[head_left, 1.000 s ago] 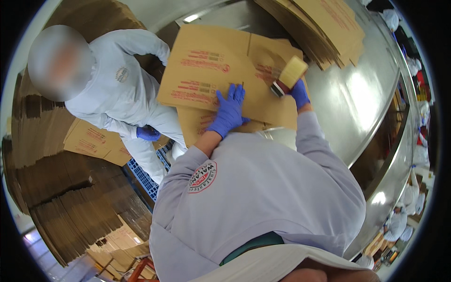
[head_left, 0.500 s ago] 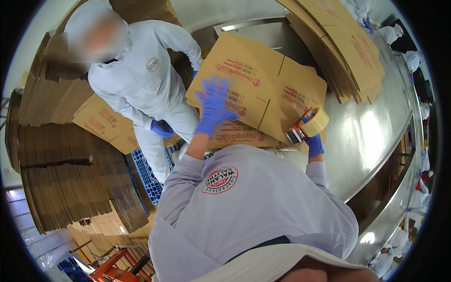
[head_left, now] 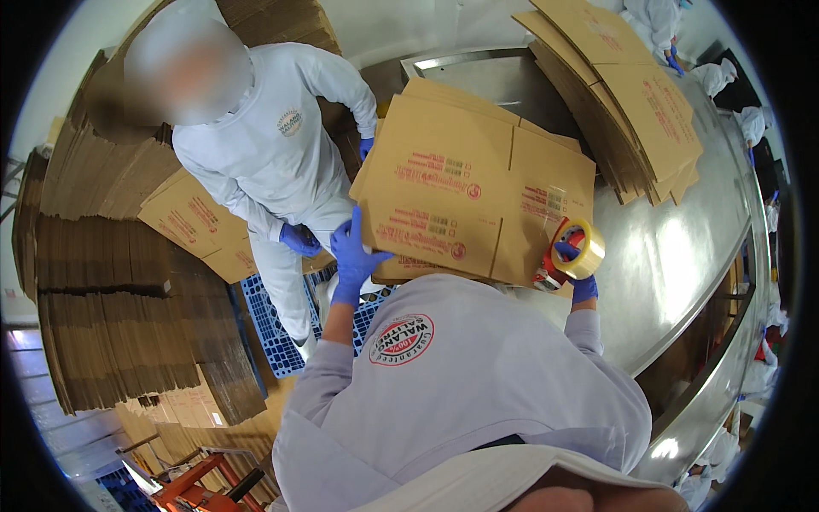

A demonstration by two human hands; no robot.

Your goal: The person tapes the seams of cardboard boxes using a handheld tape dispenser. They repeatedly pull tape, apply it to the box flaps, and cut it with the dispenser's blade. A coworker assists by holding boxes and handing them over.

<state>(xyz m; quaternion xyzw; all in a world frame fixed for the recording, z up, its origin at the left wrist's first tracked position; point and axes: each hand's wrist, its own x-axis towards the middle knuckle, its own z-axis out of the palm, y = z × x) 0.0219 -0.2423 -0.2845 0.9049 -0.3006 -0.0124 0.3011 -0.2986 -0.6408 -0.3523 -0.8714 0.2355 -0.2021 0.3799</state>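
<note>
Head view: half a second ago the left hand (head_left: 351, 256) was a blur over the print of the top flattened carton (head_left: 444, 175); now it is sharp and sits at that carton's near left corner, fingers straight along the left edge and thumb spread away along the near edge. Whether it presses on the board, I cannot tell. The right hand (head_left: 585, 288) remains wrapped around a red tape dispenser (head_left: 546, 273) at the carton's near right corner, and the yellowish tape roll (head_left: 590, 252) has turned so its hollow core shows more. Less of the carton beneath now shows along the near edge, while more board edges peek out on the far side.

Under the cartons is a shiny metal surface (head_left: 657, 264) with a curved look, bearing a fanned stack of flattened cartons (head_left: 636, 107) toward the far right. Across to the left stands a co-worker (head_left: 286, 149) in white, one blue-gloved hand (head_left: 299, 241) lowered. Behind are tall cardboard stacks (head_left: 107, 341), with a blue pallet (head_left: 271, 328) on the floor and an orange-red frame (head_left: 200, 482) at lower left.
</note>
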